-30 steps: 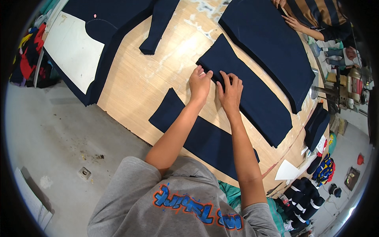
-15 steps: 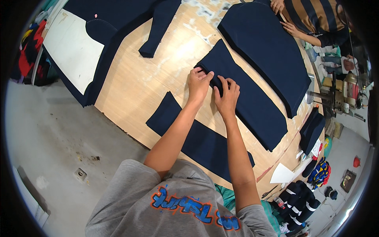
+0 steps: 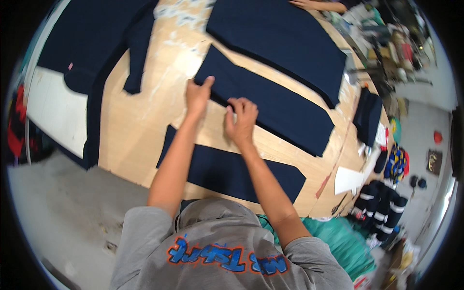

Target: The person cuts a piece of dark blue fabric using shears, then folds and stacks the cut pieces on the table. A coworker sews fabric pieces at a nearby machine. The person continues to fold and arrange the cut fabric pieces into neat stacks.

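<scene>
A long stack of navy fabric panels (image 3: 270, 104) lies slantwise at the middle of the wooden table. At its near left corner is my left hand (image 3: 197, 99), slightly blurred, with the thumb raised apart over the cloth and the other fingers bent beside the edge. Farther right along the same edge rests my right hand (image 3: 241, 118), its fingers curved and spread, the tips touching the fabric and the thumb apart. Under my forearms, nearer my body, lies a narrower navy fabric panel (image 3: 224, 169).
A larger navy fabric stack (image 3: 275, 43) lies beyond. On the left, a white paper pattern (image 3: 58, 113) rests on more navy cloth (image 3: 108, 34). Another person's hand (image 3: 307, 4) touches the far edge. Scissors (image 3: 338, 205) and white paper (image 3: 348, 180) sit right, near a green bundle (image 3: 338, 241).
The view has shifted, so the table's contents appear farther left. My left fingers have loosened from the stack's bunched edge, which now lies flatter. My right hand stays along that edge.
</scene>
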### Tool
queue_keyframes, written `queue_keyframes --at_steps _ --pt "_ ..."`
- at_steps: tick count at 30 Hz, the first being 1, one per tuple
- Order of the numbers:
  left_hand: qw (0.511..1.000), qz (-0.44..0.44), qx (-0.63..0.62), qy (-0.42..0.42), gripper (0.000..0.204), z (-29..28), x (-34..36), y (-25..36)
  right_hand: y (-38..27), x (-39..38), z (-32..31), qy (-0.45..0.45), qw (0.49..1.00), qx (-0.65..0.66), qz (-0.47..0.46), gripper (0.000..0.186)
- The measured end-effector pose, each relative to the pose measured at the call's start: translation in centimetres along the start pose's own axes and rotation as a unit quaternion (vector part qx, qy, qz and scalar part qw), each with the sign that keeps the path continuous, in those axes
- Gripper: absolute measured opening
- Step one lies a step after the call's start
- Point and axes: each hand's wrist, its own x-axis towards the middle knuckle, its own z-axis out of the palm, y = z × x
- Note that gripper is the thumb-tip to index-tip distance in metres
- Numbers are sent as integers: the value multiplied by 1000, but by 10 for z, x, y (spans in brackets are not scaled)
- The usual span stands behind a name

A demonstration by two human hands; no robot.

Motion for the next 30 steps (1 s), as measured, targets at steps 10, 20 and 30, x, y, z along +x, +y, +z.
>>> queue_keyframes --at_steps 10,20,30 --pt "991 51 -3 -121 106 25 -36 99 34 -66 -55 149 475 732 465 116" --pt "957 209 42 -197 116 107 -103 220 164 -93 -122 470 368 714 367 100" --pt "848 384 100 -351 42 200 -138 379 247 -95 -173 493 301 682 448 54"
